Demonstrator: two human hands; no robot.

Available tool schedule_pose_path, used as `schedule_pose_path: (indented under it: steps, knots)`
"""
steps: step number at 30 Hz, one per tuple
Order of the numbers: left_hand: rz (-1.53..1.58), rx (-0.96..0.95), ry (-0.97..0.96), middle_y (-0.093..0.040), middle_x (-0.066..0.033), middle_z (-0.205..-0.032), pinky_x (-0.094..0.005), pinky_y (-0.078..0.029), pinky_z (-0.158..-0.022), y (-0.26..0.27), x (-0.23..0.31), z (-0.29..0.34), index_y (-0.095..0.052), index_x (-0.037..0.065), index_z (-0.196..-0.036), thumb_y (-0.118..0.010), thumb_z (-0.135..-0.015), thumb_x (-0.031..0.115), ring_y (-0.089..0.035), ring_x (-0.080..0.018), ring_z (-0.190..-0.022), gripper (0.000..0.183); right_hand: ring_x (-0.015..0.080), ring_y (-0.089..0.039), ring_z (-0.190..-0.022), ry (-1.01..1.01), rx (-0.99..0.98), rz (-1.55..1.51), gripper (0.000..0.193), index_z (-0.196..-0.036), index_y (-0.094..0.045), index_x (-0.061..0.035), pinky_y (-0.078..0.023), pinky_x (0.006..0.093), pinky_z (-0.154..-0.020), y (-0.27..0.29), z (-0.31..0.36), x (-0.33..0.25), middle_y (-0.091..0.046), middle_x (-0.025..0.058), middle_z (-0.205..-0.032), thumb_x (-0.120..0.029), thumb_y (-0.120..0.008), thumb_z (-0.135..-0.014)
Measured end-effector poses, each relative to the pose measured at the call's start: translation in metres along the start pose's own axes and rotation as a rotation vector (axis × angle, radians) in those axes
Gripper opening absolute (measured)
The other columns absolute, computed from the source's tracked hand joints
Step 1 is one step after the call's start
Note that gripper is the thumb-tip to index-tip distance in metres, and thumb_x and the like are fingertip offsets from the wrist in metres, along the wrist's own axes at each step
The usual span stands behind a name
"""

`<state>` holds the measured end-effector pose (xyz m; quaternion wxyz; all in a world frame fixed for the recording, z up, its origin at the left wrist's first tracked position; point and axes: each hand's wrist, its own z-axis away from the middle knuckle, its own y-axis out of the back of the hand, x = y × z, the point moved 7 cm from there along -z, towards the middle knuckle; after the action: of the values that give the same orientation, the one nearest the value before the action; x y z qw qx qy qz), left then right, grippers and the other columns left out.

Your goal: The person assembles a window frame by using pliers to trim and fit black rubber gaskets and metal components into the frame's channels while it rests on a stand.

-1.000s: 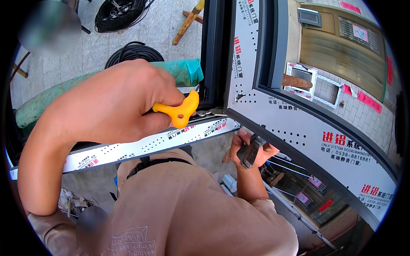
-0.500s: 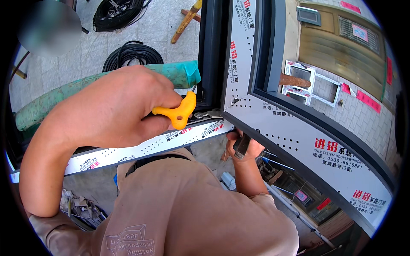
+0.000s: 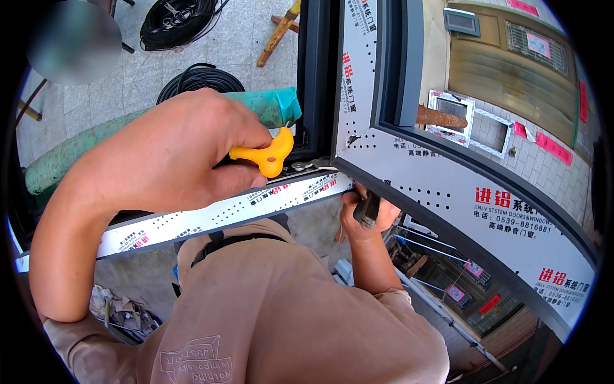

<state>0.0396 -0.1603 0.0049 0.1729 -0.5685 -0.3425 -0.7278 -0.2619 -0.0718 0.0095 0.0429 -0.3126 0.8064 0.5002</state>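
My left hand point(image 3: 185, 147) grips the yellow three-lobed handle point(image 3: 270, 153) of a small hand tool between thumb and fingers. A bit of metal shows beyond its upper lobe; the working end is hidden. Just right of the handle is a metal hinge arm point(image 3: 299, 166) in the corner of a dark window frame, whose near rail point(image 3: 217, 216) wears white printed film. An opened sash point(image 3: 435, 173), also filmed, stands at the right. Below that corner, my right hand point(image 3: 376, 217) is closed around a dark metal tool point(image 3: 366, 211), its kind unclear, with the fingers partly behind the frame.
A green wrapped pole point(image 3: 96, 146) lies beyond my left hand. Two coils of black cable point(image 3: 199, 80) and a yellow-brown pole point(image 3: 279, 33) are on the paved floor outside. Rubble point(image 3: 121, 310) lies at the lower left. White frames point(image 3: 489, 133) stand at far right.
The yellow handle has turned slightly and moved a little up in my left hand. The sash has swung slightly. My right hand stays near the corner with its tool.
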Motion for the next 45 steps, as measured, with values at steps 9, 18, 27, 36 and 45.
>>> schedule_pose_path:
  steps: [9,18,27,36,45]
  knots:
    - [0.021,0.012,-0.025,-0.07,-0.0188,-0.087,-0.0445,-0.055,-0.072,-0.001,0.003,0.0,-0.08,-0.001,-0.107,-0.084,-0.082,-0.001,-0.071,-0.0385,-0.081,0.026,0.0365,-0.074,-0.11,-0.019,-0.016,-0.031,0.025,-0.107,-0.084,-0.007,-0.055,0.047,-0.098,-0.001,0.001,0.002,-0.076,0.0158,-0.118,-0.03,-0.082,-0.096]
    - [0.012,0.023,-0.003,-0.072,-0.0191,-0.088,-0.0455,-0.055,-0.073,0.0,0.002,0.0,-0.079,-0.001,-0.106,-0.086,-0.083,0.002,-0.072,-0.0394,-0.084,0.024,0.0368,-0.072,-0.114,-0.026,-0.025,-0.048,0.022,-0.107,-0.084,-0.005,-0.054,0.0464,-0.102,-0.003,0.001,0.002,-0.074,0.0177,-0.122,-0.024,-0.083,-0.095]
    - [0.027,0.035,-0.038,-0.07,-0.0175,-0.086,-0.0435,-0.054,-0.071,-0.001,0.003,0.0,-0.08,-0.001,-0.106,-0.082,-0.083,-0.001,-0.07,-0.0367,-0.079,0.022,0.0371,-0.07,-0.117,-0.035,-0.026,-0.057,0.02,-0.106,-0.085,-0.003,-0.053,0.0458,-0.105,-0.004,0.002,0.002,-0.071,0.0195,-0.126,-0.017,-0.084,-0.093]
    - [0.071,-0.042,0.008,-0.072,-0.0199,-0.088,-0.0448,-0.055,-0.077,0.004,0.009,-0.001,-0.08,-0.002,-0.102,-0.08,-0.088,0.004,-0.07,-0.0387,-0.085,0.015,0.0373,-0.068,-0.121,-0.046,-0.027,-0.058,0.018,-0.106,-0.085,-0.001,-0.051,0.0452,-0.108,-0.004,0.003,0.002,-0.069,0.0213,-0.129,-0.011,-0.085,-0.092]
    - [0.054,0.005,-0.048,-0.069,-0.0173,-0.085,-0.0436,-0.052,-0.066,-0.001,0.003,0.0,-0.08,-0.001,-0.104,-0.083,-0.081,-0.003,-0.069,-0.0349,-0.077,0.023,0.0376,-0.067,-0.125,-0.059,-0.028,-0.029,0.017,-0.106,-0.085,0.0011,-0.05,0.0446,-0.111,-0.004,0.005,0.002,-0.067,0.0231,-0.133,-0.005,-0.086,-0.09]
